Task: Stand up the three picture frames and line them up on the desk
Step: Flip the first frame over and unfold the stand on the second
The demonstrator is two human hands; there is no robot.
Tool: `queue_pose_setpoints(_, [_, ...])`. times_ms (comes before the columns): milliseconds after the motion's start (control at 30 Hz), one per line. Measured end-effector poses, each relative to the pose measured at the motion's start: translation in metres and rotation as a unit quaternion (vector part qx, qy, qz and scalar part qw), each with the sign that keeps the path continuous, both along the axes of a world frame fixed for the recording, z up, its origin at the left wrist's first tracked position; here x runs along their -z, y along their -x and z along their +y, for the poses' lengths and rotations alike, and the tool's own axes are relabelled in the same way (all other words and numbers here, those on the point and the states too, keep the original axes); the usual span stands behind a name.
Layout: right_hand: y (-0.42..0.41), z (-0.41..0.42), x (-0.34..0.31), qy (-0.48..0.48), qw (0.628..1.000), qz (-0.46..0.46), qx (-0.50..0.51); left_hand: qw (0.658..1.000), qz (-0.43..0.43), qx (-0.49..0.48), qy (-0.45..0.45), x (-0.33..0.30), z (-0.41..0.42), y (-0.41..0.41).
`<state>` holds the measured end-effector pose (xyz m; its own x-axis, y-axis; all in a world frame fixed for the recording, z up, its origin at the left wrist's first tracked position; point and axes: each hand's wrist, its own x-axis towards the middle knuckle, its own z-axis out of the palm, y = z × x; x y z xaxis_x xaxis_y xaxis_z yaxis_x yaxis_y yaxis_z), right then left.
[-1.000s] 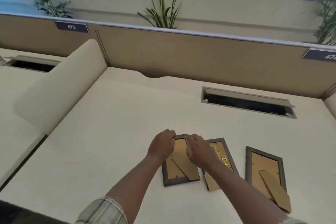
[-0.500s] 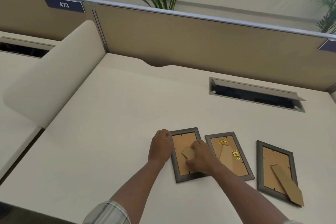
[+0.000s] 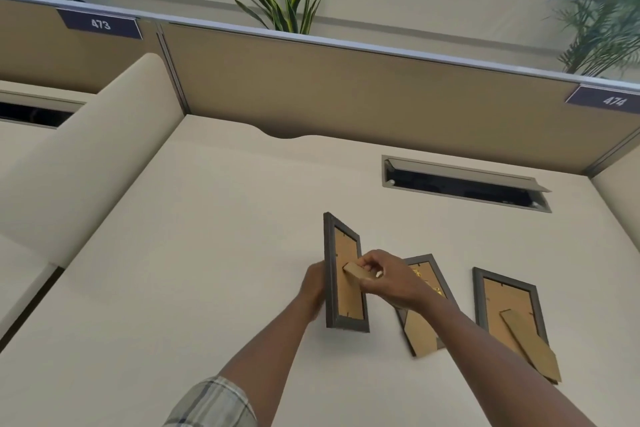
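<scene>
Three grey picture frames with brown cardboard backs are on the cream desk [image 3: 207, 253]. The left frame [image 3: 341, 302] is lifted and turned on edge, its back facing right. My left hand [image 3: 313, 284] grips it from the left side, mostly hidden behind it. My right hand [image 3: 388, 279] pinches its cardboard easel stand [image 3: 356, 270], pulled out from the back. The middle frame [image 3: 420, 329] lies face down, partly under my right forearm. The right frame [image 3: 509, 308] lies face down with its stand angled outward.
A cable slot with an open flap [image 3: 464, 184] is set into the desk behind the frames. A tan partition [image 3: 346, 87] closes the far edge, with plants behind it. A rounded cream divider [image 3: 86, 156] borders the left side.
The left frame has been raised off the desk and turned upright on edge. My right hand has pulled its stand out from the back. The camera view has tilted.
</scene>
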<state>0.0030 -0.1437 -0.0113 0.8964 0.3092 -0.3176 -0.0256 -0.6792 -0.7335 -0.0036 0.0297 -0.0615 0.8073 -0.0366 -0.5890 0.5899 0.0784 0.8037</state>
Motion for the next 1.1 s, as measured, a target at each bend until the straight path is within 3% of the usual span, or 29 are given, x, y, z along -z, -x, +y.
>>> queue_pose_setpoints(100, [0.000,0.002,-0.004,-0.051,0.999,-0.005,0.015,0.980,0.081,-0.035,0.176,-0.006,-0.008,0.002])
queue_pose_setpoints(200, [0.001,0.000,-0.007,-0.061,0.998,-0.030,0.000,0.963,0.120,-0.080,0.228,-0.005,-0.011,0.001])
queue_pose_setpoints(300, [0.001,-0.007,-0.005,-0.055,0.997,-0.047,-0.019,0.955,0.094,-0.108,0.261,-0.005,-0.006,-0.004])
queue_pose_setpoints(500, [0.004,-0.019,0.010,0.007,1.000,-0.014,0.021,0.989,-0.035,-0.087,0.116,-0.002,0.013,-0.011])
queue_pose_setpoints(600, [0.007,-0.016,0.012,-0.100,0.988,0.095,0.065,0.992,-0.075,-0.086,0.058,-0.005,0.015,-0.009])
queue_pose_setpoints(700, [0.009,-0.011,0.012,-0.235,0.935,0.212,0.161,0.990,-0.103,-0.096,0.015,-0.010,0.016,-0.006])
queue_pose_setpoints(800, [0.008,-0.006,0.015,-0.331,0.883,0.259,0.211,0.986,-0.139,-0.094,-0.019,-0.016,0.019,-0.004])
queue_pose_setpoints(1000, [0.005,0.008,0.020,-0.373,0.853,0.264,0.254,0.975,-0.185,-0.104,-0.073,-0.019,0.015,0.008])
queue_pose_setpoints(1100, [0.005,0.008,0.026,-0.355,0.862,0.254,0.257,0.970,-0.193,-0.104,-0.108,-0.016,0.016,0.017])
